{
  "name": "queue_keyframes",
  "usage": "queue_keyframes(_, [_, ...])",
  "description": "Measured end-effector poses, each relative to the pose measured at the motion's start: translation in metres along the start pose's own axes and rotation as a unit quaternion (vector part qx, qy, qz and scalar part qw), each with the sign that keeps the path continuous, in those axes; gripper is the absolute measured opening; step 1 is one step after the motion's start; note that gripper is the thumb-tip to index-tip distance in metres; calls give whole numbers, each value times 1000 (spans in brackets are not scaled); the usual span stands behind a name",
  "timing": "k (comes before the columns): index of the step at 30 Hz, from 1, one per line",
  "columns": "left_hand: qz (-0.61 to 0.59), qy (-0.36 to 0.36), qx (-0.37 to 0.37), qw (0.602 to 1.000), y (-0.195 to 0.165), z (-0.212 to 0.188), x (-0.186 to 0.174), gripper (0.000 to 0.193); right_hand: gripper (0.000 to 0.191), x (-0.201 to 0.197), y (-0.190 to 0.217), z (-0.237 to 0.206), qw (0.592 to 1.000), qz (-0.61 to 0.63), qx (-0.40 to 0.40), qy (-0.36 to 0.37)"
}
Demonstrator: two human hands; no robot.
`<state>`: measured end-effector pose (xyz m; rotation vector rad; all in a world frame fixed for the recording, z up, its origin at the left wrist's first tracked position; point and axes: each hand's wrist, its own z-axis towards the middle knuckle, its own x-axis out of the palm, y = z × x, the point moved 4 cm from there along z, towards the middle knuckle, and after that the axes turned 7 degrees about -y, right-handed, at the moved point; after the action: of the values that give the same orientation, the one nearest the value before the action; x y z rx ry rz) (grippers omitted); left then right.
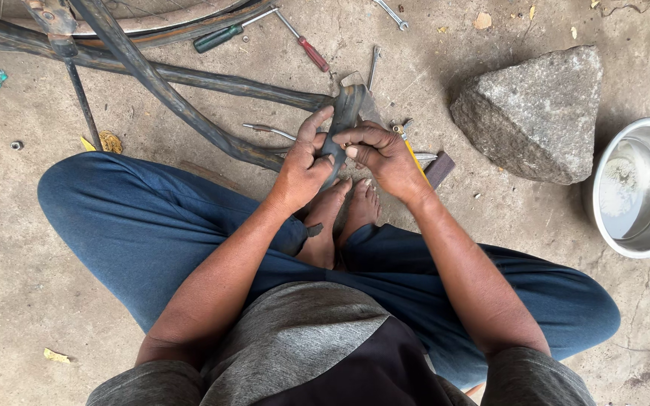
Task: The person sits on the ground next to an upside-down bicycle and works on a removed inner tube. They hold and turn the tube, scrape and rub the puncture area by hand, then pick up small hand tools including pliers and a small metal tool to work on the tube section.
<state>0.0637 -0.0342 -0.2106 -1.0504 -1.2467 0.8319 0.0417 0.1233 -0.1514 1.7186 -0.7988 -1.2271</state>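
I sit cross-legged on a concrete floor in blue trousers, bare feet together. Both hands pinch a folded stretch of black rubber inner tube [344,113] just above my toes. My left hand [302,162] grips the tube from the left with its thumb raised along it. My right hand [381,154] presses the fold from the right, fingers curled over it. The rest of the tube [182,101] snakes away to the upper left, under a bicycle wheel rim [144,19].
A large grey stone [532,113] lies to the right, a steel bowl [637,188] with water beyond it. Two screwdrivers [306,49], green-handled and red-handled, a spanner [393,13] and small tools lie on the floor ahead. A dark block [439,169] sits by my right wrist.
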Motion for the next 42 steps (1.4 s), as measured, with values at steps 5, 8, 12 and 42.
queue_keyframes(5, [18, 5, -13, 1000, 1, -1, 1, 79, 26, -4, 2, 3, 999, -16, -16, 38])
queue_keyframes(8, [30, 5, -10, 999, -1, 0, 2, 80, 26, -4, 0, 1, 999, -20, -10, 28])
queue_keyframes(12, [19, 3, -13, 1000, -5, 2, 2, 80, 22, -1, -9, -3, 998, 26, 49, -13])
queue_keyframes(42, [-440, -35, -272, 855, -26, 17, -34, 54, 30, 5, -109, 64, 965, -238, 56, -96])
